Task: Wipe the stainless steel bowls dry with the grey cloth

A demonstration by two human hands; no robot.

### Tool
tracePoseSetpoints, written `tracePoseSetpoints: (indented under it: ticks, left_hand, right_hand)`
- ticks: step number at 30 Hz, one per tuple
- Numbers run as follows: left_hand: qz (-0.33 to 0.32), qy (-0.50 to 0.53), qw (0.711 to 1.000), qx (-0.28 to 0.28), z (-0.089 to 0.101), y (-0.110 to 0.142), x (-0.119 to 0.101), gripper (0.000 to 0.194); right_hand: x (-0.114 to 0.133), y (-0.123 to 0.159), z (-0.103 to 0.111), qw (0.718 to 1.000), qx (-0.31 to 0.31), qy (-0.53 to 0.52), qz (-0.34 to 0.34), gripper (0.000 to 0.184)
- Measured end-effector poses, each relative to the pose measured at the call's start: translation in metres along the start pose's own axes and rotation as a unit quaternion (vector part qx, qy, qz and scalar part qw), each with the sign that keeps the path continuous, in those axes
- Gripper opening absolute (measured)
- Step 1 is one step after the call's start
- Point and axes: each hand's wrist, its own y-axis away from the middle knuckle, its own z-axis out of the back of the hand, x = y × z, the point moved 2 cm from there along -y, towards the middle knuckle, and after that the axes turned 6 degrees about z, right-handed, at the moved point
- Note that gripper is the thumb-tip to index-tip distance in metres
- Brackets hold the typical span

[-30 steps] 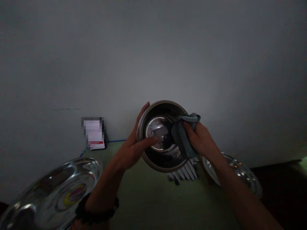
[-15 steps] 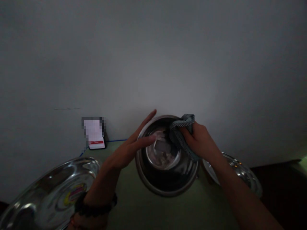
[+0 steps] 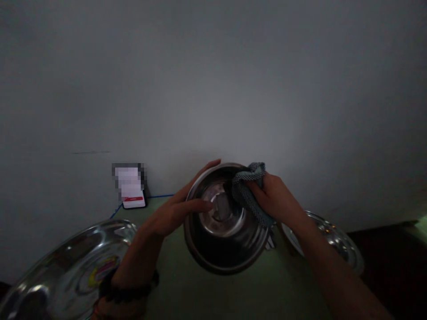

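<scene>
The left hand (image 3: 173, 215) grips the round, silver metal bowl (image 3: 213, 251) at nine o'clock, thumb inside and fingers outside, while the right hand (image 3: 278, 195) pinches a bunched grey-green checked cloth (image 3: 248, 200) against its inner wall near two o'clock. The bowl, held over the green tabletop (image 3: 200, 295) with its opening towards the camera, has just shifted slightly towards nine o'clock, uncovering more of some slender pale pieces (image 3: 270, 242) at four. Farther out lie a large shiny metal tray (image 3: 60, 275) at eight, a black-edged phone (image 3: 135, 202) at nine and a silver metal dish (image 3: 343, 246) at four.
</scene>
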Motion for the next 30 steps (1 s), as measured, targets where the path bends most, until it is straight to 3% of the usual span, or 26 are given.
tracePoseSetpoints:
  ticks: [3,5,12,19,23,27,30]
  left_hand:
    - [0.031,0.007,0.999,0.033,0.000,0.000,0.001,0.069]
    - [0.035,0.014,0.999,0.028,0.000,-0.001,0.001,0.067]
    - [-0.055,-0.036,0.993,-0.096,-0.002,-0.003,0.001,0.084]
    - [-0.058,-0.052,0.987,-0.140,-0.005,-0.004,0.004,0.100]
    - [-0.049,-0.028,0.993,-0.105,-0.001,-0.004,0.003,0.095]
    - [0.011,-0.021,0.999,-0.022,0.000,-0.001,0.004,0.082]
    - [0.035,-0.024,0.999,0.001,0.002,0.000,0.006,0.080]
  right_hand:
    - [0.006,0.000,0.000,0.999,0.038,0.013,0.022,0.031]
    - [0.006,0.000,0.000,0.999,0.027,0.026,0.017,0.032]
    - [-0.009,-0.002,-0.001,0.988,-0.102,0.021,-0.110,0.040]
    - [-0.014,-0.002,-0.002,0.992,-0.085,0.011,-0.094,0.040]
    - [-0.013,-0.001,0.002,0.995,-0.068,0.006,-0.078,0.039]
    - [-0.007,0.000,0.001,1.000,-0.004,0.016,-0.015,0.033]
    - [-0.003,0.000,-0.001,1.000,0.018,0.021,0.002,0.028]
